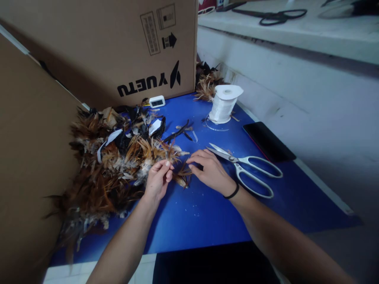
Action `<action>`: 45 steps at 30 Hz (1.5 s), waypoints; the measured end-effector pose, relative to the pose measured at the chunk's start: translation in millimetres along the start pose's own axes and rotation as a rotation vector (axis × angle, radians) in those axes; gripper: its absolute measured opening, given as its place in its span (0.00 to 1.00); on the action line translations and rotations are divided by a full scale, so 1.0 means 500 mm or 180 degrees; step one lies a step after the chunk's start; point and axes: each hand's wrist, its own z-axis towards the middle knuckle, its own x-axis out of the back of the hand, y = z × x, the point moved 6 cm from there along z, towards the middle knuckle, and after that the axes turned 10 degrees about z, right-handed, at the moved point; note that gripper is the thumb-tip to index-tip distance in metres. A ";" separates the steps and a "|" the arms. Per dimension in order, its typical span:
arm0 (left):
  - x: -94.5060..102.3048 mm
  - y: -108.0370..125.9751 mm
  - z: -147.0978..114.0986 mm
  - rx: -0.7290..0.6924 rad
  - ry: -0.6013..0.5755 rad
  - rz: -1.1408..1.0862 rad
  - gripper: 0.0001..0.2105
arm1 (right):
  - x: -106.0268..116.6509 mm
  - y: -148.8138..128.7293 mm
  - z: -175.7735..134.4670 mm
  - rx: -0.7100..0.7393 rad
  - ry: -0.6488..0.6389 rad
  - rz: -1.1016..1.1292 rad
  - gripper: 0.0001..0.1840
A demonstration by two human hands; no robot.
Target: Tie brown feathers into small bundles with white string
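Surface (213,227): one, blue, with a pale strip along its edge. Directly on it:
- White spool (222,108), upright, the landmark.
- Loose ribbon end (216,129), at the spool's foot.
- Feather bunch (205,87), just behind the spool.
- Small white display unit (156,101), left of the spool.
- Large feather heap (118,157), brown, black and pale, left and nearer than the spool.
- Scissors (232,158), white-handled, blades parted, in front of the spool.
- Dark flat device (268,140), right of the spool.
- White specks (194,213), well in front of the spool.

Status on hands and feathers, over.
Left hand pinched shut beside feather pile, contents unclear. Right hand open near loose feathers. Pale-handled scissors, blades parted, beside right hand.
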 end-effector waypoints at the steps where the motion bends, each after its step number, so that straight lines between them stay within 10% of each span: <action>1: 0.001 0.001 0.000 -0.0001 0.0016 -0.0011 0.10 | -0.001 -0.001 -0.001 0.0031 0.0010 -0.0119 0.09; 7: 0.001 0.006 0.000 0.0039 0.0022 -0.0066 0.11 | -0.001 -0.005 0.001 0.0019 -0.0012 -0.0058 0.08; 16: 0.003 0.000 0.001 0.0088 -0.0035 -0.0097 0.10 | -0.039 -0.007 -0.024 0.0054 -0.1639 -0.0330 0.09; 29: 0.000 -0.007 0.002 0.0138 -0.0145 -0.0019 0.10 | -0.008 -0.013 -0.007 0.0011 -0.1444 0.0332 0.06; 38: -0.001 -0.008 0.001 0.0135 -0.0174 0.0008 0.10 | -0.049 -0.001 -0.025 0.0175 -0.1606 -0.0746 0.07; 45: -0.003 -0.005 0.000 0.0111 -0.0240 -0.0007 0.09 | -0.016 -0.005 0.000 -0.0197 -0.1043 0.1020 0.05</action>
